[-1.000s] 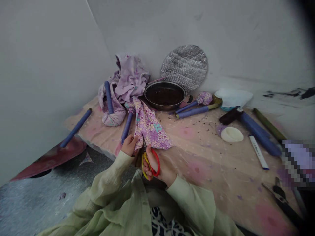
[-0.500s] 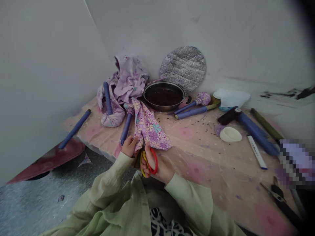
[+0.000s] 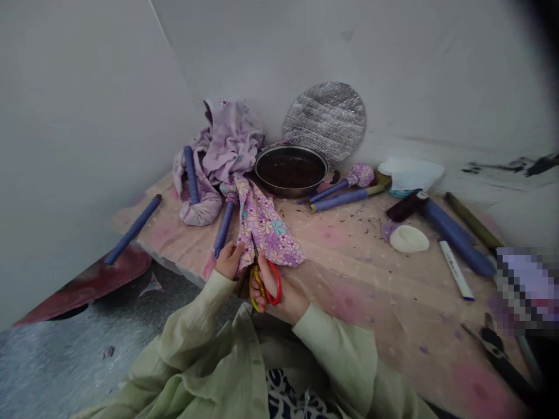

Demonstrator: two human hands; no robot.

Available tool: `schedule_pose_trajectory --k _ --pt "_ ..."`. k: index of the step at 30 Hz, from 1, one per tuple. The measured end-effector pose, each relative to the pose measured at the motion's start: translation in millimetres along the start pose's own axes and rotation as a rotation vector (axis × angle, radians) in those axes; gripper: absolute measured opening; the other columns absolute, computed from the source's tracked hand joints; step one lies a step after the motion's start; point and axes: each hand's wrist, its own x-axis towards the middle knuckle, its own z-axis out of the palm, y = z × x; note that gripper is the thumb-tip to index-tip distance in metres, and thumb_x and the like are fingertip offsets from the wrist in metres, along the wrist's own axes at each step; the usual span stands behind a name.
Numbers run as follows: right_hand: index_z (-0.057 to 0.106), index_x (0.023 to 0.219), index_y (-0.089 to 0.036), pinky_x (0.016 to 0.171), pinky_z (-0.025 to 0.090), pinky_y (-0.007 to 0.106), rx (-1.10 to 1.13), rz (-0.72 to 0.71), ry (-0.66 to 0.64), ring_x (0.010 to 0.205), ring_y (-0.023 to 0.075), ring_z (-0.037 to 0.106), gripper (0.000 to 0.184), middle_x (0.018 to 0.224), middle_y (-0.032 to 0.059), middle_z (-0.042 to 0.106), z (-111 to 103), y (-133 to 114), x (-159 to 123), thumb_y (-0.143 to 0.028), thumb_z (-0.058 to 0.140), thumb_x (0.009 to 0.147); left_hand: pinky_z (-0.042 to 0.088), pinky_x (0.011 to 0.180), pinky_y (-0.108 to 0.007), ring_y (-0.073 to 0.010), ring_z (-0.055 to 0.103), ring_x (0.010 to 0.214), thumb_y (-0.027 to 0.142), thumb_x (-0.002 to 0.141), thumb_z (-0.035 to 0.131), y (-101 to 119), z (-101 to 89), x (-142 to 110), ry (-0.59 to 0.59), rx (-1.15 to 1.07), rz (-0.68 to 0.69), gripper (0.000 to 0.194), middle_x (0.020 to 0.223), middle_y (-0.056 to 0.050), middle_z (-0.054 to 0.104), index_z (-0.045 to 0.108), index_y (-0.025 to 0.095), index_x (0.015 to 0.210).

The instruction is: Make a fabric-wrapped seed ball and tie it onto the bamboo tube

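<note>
My left hand [image 3: 229,259] is closed on the lower left edge of a purple flowered cloth [image 3: 275,233] that lies over the table's front edge. In my right hand [image 3: 271,285] are scissors [image 3: 275,283] with one red and one yellow handle loop. Their dark blades point away from me into a slit in the cloth. Just left of the cloth lies a stick wrapped in blue [image 3: 224,227], its far end beneath a gathered bit of flowered fabric.
Behind are crumpled lilac cloth [image 3: 233,139], a dark pan [image 3: 290,194] and a silvery disc [image 3: 325,119]. More wrapped sticks [image 3: 133,230], a white cup [image 3: 409,239], a marker [image 3: 456,270] and pliers [image 3: 493,349] lie around on the pink-patterned table cover [image 3: 323,291].
The scissors have shifted slightly, and their blades now show more clearly within the slit. My left hand keeps its hold on the cloth.
</note>
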Motion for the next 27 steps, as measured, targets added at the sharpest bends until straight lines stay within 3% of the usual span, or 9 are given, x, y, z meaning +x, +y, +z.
schedule_pose_trajectory --k 8,14,19,24,27 --pt "0.035 0.050 -0.020 0.024 0.029 0.016 -0.042 0.041 0.038 0.023 0.0039 0.029 0.071 0.033 -0.0069 0.032 -0.3 -4.2 -3.6 -0.083 0.011 0.070 0.022 0.028 -0.017 -0.0047 0.033 0.024 0.042 0.071 0.062 -2.9 2.5 0.4 0.008 -0.009 0.009 0.035 0.036 0.012 0.039 0.038 0.020 0.061" --pt "0.042 0.050 -0.018 0.026 0.034 0.020 0.082 0.144 -0.110 0.025 0.0058 0.032 0.081 0.036 -0.0038 0.036 -4.3 -1.8 -8.2 -0.083 -0.002 0.068 0.021 0.028 -0.017 -0.0045 0.034 0.025 0.043 0.069 0.065 -5.6 1.6 1.9 0.041 -0.010 0.030 0.036 0.036 0.011 0.040 0.039 0.020 0.060" --pt "0.046 0.052 -0.016 0.027 0.035 0.020 0.113 0.206 -0.224 0.025 0.0063 0.034 0.083 0.038 -0.0035 0.039 -17.0 7.5 -25.3 -0.085 0.002 0.067 0.025 0.029 -0.018 -0.0059 0.036 0.025 0.048 0.066 0.065 -7.8 2.4 1.3 0.055 -0.034 0.039 0.039 0.037 0.011 0.043 0.038 0.020 0.062" --pt "0.046 0.054 -0.016 0.025 0.034 0.020 0.081 0.300 -0.191 0.023 0.0061 0.033 0.082 0.038 -0.0040 0.039 -30.9 15.2 -53.2 -0.080 0.000 0.074 0.028 0.034 -0.016 -0.0045 0.039 0.032 0.043 0.060 0.070 -7.7 0.8 3.9 0.070 -0.062 0.044 0.039 0.040 0.010 0.044 0.040 0.018 0.059" --pt "0.044 0.053 -0.017 0.024 0.032 0.019 0.131 0.228 -0.084 0.022 0.0062 0.033 0.075 0.037 -0.0034 0.041 -38.8 16.2 -63.1 -0.076 0.006 0.079 0.029 0.037 -0.016 -0.0035 0.039 0.035 0.039 0.060 0.070 -3.2 2.2 7.8 0.050 -0.089 0.047 0.038 0.043 0.009 0.043 0.040 0.018 0.057"
